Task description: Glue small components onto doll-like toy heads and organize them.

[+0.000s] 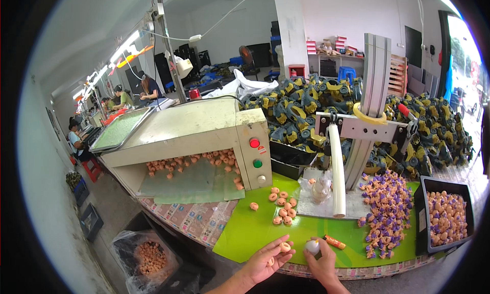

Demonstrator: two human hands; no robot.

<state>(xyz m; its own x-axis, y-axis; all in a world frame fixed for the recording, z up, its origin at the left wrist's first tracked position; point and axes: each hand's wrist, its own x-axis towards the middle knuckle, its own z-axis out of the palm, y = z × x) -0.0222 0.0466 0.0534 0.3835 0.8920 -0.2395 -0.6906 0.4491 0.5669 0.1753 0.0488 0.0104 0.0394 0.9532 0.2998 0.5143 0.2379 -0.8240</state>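
Note:
My left hand (256,265) is palm up near the front edge of the green mat (236,230). Its thumb and fingers close on a small peach-coloured hollow doll head (285,247), and a second peach piece (270,262) rests against the palm. Just to its right, my right hand (323,265) grips a small white squeeze bottle (311,246) with a yellowish tip. An orange tube (334,242) lies behind the right fingers. Several more peach heads (284,211) sit loose on the mat beyond my hands, with a single one (253,206) off to their left.
A beige oven-like machine (189,123) with peach heads inside stands left. A press frame (365,128) rises ahead. Right are a heap of peach-and-purple figures (388,212) and a black bin (420,217). Yellow-grey parts (434,136) pile behind; a bagged crate (127,243) is lower left.

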